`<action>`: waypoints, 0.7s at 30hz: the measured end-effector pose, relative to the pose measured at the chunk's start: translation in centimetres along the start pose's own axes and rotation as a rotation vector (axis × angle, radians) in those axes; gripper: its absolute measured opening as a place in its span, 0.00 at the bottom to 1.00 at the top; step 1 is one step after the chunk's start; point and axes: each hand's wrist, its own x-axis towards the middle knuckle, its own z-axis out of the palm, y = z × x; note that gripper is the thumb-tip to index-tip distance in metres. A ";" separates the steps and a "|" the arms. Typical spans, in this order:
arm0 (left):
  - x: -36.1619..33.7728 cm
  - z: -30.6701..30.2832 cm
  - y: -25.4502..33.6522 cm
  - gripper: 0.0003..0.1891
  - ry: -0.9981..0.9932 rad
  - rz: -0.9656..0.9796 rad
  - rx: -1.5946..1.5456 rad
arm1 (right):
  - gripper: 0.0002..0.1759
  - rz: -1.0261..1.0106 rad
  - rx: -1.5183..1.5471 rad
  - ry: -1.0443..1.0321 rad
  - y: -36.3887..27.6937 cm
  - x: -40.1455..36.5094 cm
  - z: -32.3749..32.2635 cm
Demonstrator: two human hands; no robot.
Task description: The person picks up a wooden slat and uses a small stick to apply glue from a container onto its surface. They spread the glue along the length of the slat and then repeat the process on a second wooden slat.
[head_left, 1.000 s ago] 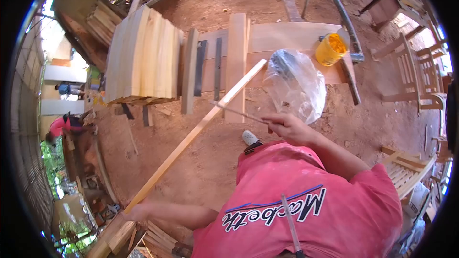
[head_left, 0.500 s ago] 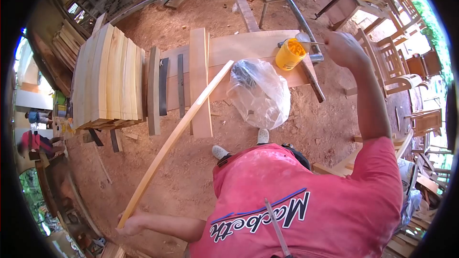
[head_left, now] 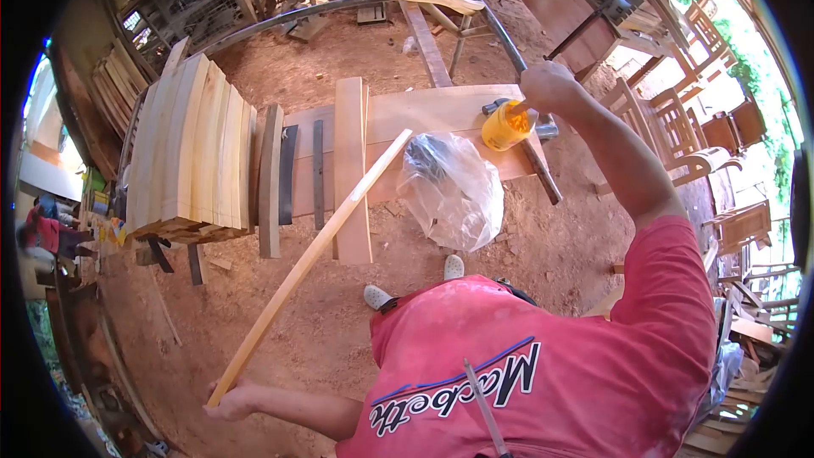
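Note:
My left hand point(head_left: 233, 400) is closed around the near end of a long, narrow wooden strip point(head_left: 309, 256). The strip slants up and away, its far end near a clear plastic bag point(head_left: 454, 195) with something dark inside. My right hand point(head_left: 547, 87) is closed on a thin tool point(head_left: 520, 108) whose lower end is in a yellow tub point(head_left: 496, 131) of orange-yellow paste. The tool's kind is hard to make out, as my fingers and the tub hide most of it. Bag and tub rest on a wide wooden board point(head_left: 407, 108).
A stack of curved planks point(head_left: 191, 153) stands at the left, beside upright dark strips point(head_left: 288, 174) and a pale plank point(head_left: 349, 170). Behind the tub lies a metal clamp bar point(head_left: 500, 25). Wooden chairs point(head_left: 674, 119) stand at the right. A person in red point(head_left: 47, 229) is at far left.
My right hand has moved down and left, bringing the tool's end from above the tub's rim into it. My left hand still holds the strip. The view has shifted slightly.

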 end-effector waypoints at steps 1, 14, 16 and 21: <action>0.2 -0.1 -0.2 0.21 -0.003 0.005 0.005 | 0.12 0.004 -0.001 0.002 0.0 -0.1 0.1; 0.9 0.2 -0.7 0.20 0.006 0.050 -0.085 | 0.11 -0.170 0.054 0.181 -0.6 5.3 6.0; 0.5 0.2 -0.2 0.20 -0.029 0.089 -0.044 | 0.12 -0.208 0.000 0.118 0.0 3.8 3.8; -0.3 0.8 0.4 0.19 0.014 0.059 -0.037 | 0.11 -0.213 0.015 0.190 -0.4 5.7 7.0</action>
